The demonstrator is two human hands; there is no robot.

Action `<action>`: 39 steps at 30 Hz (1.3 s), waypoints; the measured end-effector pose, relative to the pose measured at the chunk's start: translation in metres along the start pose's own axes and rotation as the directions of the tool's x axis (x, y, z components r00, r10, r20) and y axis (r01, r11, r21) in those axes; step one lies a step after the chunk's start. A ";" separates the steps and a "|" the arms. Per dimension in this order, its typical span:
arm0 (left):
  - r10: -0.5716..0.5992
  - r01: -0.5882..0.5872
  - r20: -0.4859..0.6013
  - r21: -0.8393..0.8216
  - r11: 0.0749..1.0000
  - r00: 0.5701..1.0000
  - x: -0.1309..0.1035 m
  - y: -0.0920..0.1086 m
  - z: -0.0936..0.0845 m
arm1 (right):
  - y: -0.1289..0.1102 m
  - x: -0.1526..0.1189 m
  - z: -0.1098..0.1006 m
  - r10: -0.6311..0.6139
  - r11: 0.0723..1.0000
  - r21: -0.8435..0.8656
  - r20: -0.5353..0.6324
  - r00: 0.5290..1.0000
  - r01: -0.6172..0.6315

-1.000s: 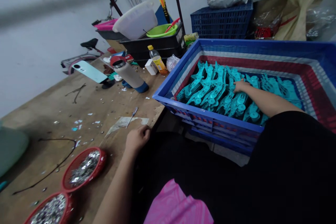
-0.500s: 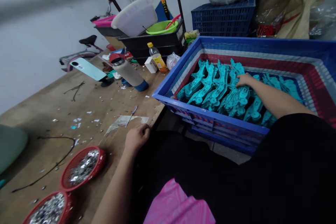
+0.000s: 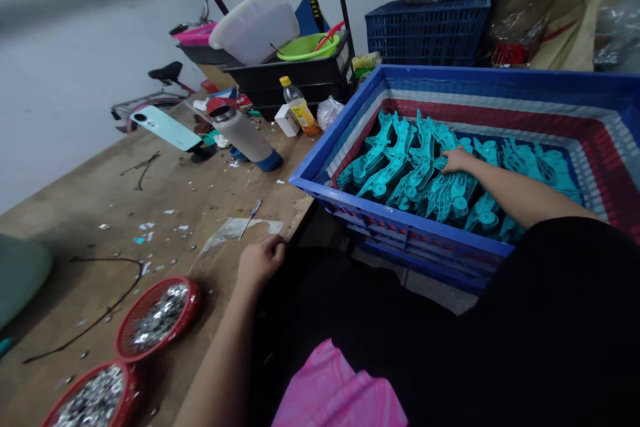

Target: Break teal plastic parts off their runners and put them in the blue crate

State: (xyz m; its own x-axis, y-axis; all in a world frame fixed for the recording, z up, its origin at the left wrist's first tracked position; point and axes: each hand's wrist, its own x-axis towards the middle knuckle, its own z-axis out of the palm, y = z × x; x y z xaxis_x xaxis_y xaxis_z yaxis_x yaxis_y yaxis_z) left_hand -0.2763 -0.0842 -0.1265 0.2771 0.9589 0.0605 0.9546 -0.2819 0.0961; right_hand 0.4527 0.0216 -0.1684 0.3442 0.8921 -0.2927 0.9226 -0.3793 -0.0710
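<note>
right hand lies flat, open-fingered on teal plastic parts in the blue crate, left hand fisted empty at surface edge; interlocked parts could snag and drag neighbours out

Teal plastic parts fill a blue crate lined red-white-blue; red baskets hold silvery bits.

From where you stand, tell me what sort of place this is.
Most likely a small assembly workshop: a blue crate full of identical teal plastic parts, red baskets of small metal pieces, and a scuffed wooden workbench littered with scraps.
</note>
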 end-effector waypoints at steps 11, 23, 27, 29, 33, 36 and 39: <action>-0.001 0.001 -0.011 -0.020 1.000 1.000 0.000 -0.001 0.001 | -0.003 0.003 -0.004 0.086 0.995 -0.043 0.012 0.996 -0.085; 0.009 -0.010 -0.020 -0.013 1.000 1.000 0.000 -0.003 0.003 | -0.010 0.024 -0.012 0.041 0.999 0.002 -0.040 0.998 -0.041; 0.004 -0.004 -0.026 -0.014 1.000 1.000 0.001 -0.004 0.005 | -0.008 0.037 -0.014 -0.005 1.000 -0.018 -0.057 0.998 0.004; 0.007 -0.007 -0.026 -0.014 1.000 1.000 0.001 -0.004 0.005 | -0.009 0.043 -0.014 -0.061 0.997 -0.042 -0.050 0.997 0.059; 0.025 -0.025 -0.032 -0.016 1.000 0.999 0.003 -0.004 0.006 | -0.009 0.053 -0.010 -0.157 0.983 -0.100 -0.014 0.988 0.155; 0.028 -0.028 -0.037 -0.010 1.000 0.999 0.004 -0.005 0.007 | -0.011 0.058 -0.007 -0.170 0.976 -0.136 0.021 0.985 0.171; 0.017 -0.017 -0.045 -0.002 1.000 0.999 0.004 -0.005 0.007 | -0.012 0.059 -0.005 -0.174 0.970 -0.163 0.057 0.983 0.181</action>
State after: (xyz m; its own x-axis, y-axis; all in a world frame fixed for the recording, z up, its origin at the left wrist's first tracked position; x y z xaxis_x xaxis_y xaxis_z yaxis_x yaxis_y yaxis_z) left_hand -0.2794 -0.0785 -0.1339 0.2876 0.9517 0.1070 0.9497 -0.2979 0.0968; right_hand 0.4625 0.0800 -0.1800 0.1681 0.9291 -0.3294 0.9855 -0.1663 0.0339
